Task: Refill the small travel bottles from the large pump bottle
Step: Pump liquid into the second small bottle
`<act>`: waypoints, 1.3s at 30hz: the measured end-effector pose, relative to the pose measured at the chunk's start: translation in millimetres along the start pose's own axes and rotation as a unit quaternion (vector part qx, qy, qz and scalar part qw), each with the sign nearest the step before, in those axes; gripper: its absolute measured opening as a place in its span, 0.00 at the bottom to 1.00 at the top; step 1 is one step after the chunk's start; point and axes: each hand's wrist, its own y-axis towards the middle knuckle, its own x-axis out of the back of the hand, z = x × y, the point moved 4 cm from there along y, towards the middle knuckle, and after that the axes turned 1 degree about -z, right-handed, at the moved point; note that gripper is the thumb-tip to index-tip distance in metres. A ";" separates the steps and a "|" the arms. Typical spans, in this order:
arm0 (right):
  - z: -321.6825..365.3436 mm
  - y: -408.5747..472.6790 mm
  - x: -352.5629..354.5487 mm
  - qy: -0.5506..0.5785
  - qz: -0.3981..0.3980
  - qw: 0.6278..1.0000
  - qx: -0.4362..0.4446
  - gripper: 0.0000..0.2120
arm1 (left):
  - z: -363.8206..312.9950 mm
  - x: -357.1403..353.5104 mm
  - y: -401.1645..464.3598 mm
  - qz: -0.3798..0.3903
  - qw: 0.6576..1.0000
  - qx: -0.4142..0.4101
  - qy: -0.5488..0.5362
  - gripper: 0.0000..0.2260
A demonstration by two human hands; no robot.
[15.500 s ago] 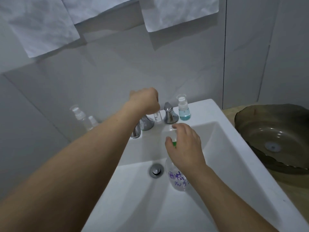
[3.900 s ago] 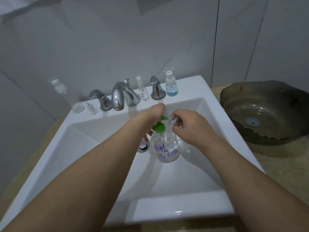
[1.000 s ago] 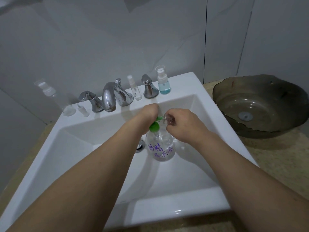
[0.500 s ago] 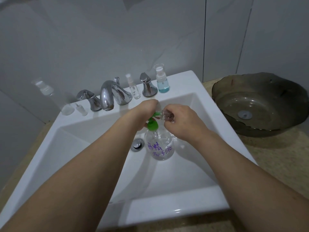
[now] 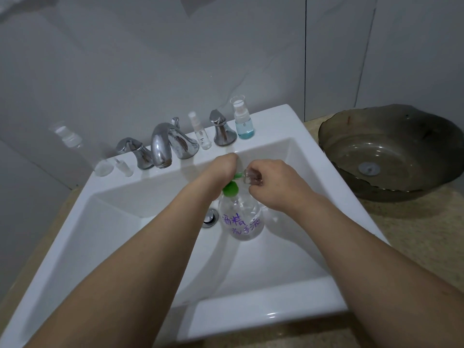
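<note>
While left hand presses pump bottle (green top), rt hand holds vial.

In the white sink basin stands my large clear pump bottle, upright, green pump head on top, purple handwriting across its front. I hold a small clear travel bottle tilted at its green nozzle. On the back ledge wait a slim spray bottle and a blue-filled bottle.
</note>
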 end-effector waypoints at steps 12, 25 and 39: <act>2.2 0.9 4.1 0.016 -0.033 0.999 0.017 0.07 | -5.0 7.8 -0.9 0.036 0.999 0.021 0.025 0.16; -1.1 -0.3 -0.8 -0.003 0.018 1.000 -0.004 0.05 | 1.7 1.2 -13.5 0.031 0.999 0.040 0.017 0.12; 5.0 -1.5 7.9 0.020 -0.027 0.999 0.025 0.09 | -7.0 6.2 -8.1 0.041 0.999 -0.007 -0.006 0.15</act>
